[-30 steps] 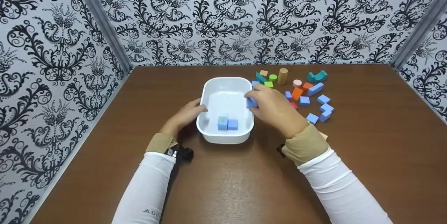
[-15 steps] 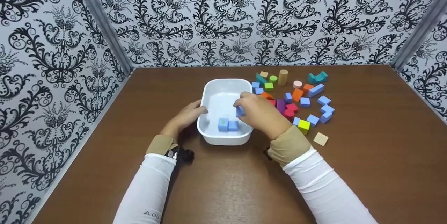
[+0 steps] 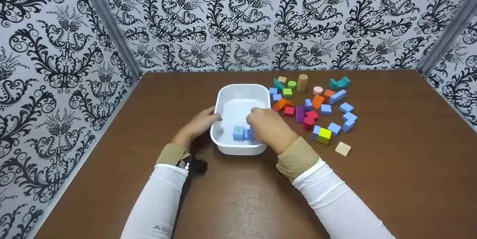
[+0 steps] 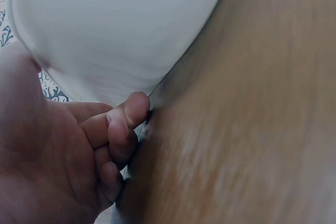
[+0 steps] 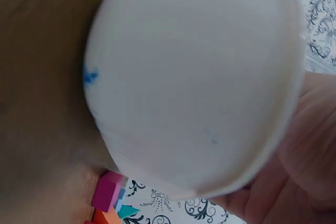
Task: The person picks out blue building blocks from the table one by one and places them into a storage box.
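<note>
A white plastic tub (image 3: 240, 150) stands on the brown table. My left hand (image 3: 199, 124) grips its left wall, thumb over the rim; the left wrist view shows the fingers (image 4: 123, 142) bent against the outside. Inside the tub, a blue cube (image 3: 238, 133) and a flatter blue block (image 3: 246, 134) sit side by side near the front. My right hand (image 3: 271, 129) reaches over the right rim and holds another blue block (image 3: 252, 135) low beside them, mostly covered by the hand. In the right wrist view the tub's outer wall (image 5: 194, 87) hides the fingertips.
Right of the tub lie several loose toy blocks: a purple block (image 3: 300, 114), a yellow cube (image 3: 324, 135), a red cylinder (image 3: 308, 123), an upright wooden cylinder (image 3: 302, 82), a teal curved block (image 3: 339, 82) and blue blocks (image 3: 346, 107). A patterned wall (image 3: 238, 22) stands behind the table.
My right hand has moved left and down from the tub's right rim into its front right part, carrying the blue block. The left hand stays on the tub.
</note>
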Available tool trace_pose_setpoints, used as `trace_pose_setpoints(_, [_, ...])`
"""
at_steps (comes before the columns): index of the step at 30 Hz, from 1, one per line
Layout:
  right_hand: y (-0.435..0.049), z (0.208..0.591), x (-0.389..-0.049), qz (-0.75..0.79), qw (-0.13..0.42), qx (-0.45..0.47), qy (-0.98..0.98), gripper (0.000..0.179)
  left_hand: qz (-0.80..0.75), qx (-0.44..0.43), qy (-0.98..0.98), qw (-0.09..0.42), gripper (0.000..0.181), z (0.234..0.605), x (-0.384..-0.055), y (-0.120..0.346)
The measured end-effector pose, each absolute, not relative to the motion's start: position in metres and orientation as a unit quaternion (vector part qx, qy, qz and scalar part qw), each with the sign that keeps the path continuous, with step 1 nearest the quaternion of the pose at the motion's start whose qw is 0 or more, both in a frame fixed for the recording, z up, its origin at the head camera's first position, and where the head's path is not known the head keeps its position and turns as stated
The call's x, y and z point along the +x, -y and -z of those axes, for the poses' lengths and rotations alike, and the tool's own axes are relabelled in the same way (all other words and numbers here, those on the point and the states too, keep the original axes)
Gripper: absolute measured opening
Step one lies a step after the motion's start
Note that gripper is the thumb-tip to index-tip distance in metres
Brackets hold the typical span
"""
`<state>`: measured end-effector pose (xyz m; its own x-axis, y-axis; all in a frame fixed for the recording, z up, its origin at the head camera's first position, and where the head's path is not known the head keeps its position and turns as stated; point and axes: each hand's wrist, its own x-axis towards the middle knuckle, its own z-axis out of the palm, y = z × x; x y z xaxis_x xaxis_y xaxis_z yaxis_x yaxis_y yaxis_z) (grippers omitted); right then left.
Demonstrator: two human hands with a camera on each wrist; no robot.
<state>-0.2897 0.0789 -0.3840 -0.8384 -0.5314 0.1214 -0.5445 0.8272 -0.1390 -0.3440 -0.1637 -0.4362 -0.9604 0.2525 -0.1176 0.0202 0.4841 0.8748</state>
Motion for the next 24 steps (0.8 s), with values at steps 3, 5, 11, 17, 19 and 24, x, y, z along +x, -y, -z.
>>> trace_pose_setpoints(3, [-0.0775, 0.3860, -0.2886, -0.066, 0.027, 0.274, 0.959, 0.018, -0.497, 0.083, -0.856, 0.114, 0.074, 0.4363, -0.3449, 0.1628])
trace_pose_setpoints(5, [-0.0773, 0.3865, -0.2879, -0.062, 0.022, 0.269, 0.961, 0.020, -0.495, 0.084, -0.857, 0.113, 0.074, 0.4356, -0.3452, 0.1623])
trace_pose_setpoints(11, [-0.0788, 0.3872, -0.2878, -0.067, 0.021, 0.269, 0.961, 0.020, -0.492, 0.083, -0.859, 0.115, 0.074, 0.4336, -0.3453, 0.1613])
trace_pose_setpoints(17, [-0.0787, 0.3893, -0.2894, -0.073, 0.026, 0.288, 0.954, 0.019, -0.495, 0.084, -0.857, 0.114, 0.074, 0.4346, -0.3453, 0.1624])
trace_pose_setpoints(19, [-0.0785, 0.3899, -0.2897, -0.079, 0.024, 0.291, 0.953, 0.019, -0.497, 0.085, -0.856, 0.114, 0.075, 0.4353, -0.3453, 0.1631])
trace_pose_setpoints(24, [-0.0779, 0.3906, -0.2902, -0.093, 0.020, 0.300, 0.949, 0.020, -0.499, 0.085, -0.855, 0.113, 0.076, 0.4366, -0.3444, 0.1648])
